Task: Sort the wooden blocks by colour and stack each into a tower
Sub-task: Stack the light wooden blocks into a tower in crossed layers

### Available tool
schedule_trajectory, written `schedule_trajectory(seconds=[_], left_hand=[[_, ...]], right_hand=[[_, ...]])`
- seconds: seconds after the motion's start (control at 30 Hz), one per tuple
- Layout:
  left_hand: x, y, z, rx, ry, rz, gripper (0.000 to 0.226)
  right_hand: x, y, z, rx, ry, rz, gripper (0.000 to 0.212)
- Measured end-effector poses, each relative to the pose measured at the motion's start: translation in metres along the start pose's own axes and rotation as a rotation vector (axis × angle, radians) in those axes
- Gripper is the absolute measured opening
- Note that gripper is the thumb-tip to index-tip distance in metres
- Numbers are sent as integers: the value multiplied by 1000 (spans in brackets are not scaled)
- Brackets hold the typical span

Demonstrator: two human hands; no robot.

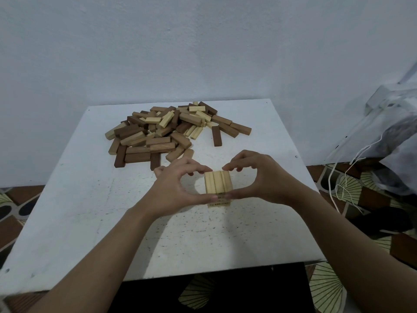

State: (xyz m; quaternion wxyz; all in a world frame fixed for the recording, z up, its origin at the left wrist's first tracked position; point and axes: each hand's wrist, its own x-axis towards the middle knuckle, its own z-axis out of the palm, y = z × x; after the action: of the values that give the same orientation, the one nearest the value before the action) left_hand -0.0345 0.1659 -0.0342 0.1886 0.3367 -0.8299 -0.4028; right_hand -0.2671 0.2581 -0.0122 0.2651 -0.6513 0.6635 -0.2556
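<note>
First, locate the white table [90,222], set against the wall, with a translucent bag [392,132] off its right edge. Next, find the unsorted pile [171,132] on the far half, left of centre: pale, mid-brown and dark blocks heaped at all angles.

Then check both hands at mid-table, on the near side of the pile. Read the left hand [178,188] and right hand [259,179] as clamped together round the pale tower [218,184] from either side, with forefingers hooked over its far edge and thumbs pressed to its near face. Treat this as squaring up the layers.

Note the top layer: three pale blocks side by side, long axes running near to far. Expect lower layers only at the near face, count uncertain.

For the next pale block, reach far and slightly left; judge the left hand nearer to the pile. Lay that layer crosswise, long axes left to right. Mind the lone dark block [216,136], lying far of the tower near the pile's right end.
</note>
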Motion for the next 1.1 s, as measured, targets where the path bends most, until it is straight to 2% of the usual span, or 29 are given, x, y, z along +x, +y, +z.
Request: schedule_trajectory(seconds=[0.47,0.7,0.87,1.0,1.1], left_hand=[[3,-3,-1,6,-17,0,71],[1,1,-3,7,3,-5,78],[5,3,-9,-51,41,23,59],[13,4,-16,-75,118,49,35],[23,1,-24,-89,166,85,25]], right_hand=[[1,1,2,-14,9,-15,52],[1,-1,-2,12,24,-3,59],[3,-2,-2,121,96,-1,49],[9,-6,2,189,158,5,42],[20,-8,3,203,199,8,22]])
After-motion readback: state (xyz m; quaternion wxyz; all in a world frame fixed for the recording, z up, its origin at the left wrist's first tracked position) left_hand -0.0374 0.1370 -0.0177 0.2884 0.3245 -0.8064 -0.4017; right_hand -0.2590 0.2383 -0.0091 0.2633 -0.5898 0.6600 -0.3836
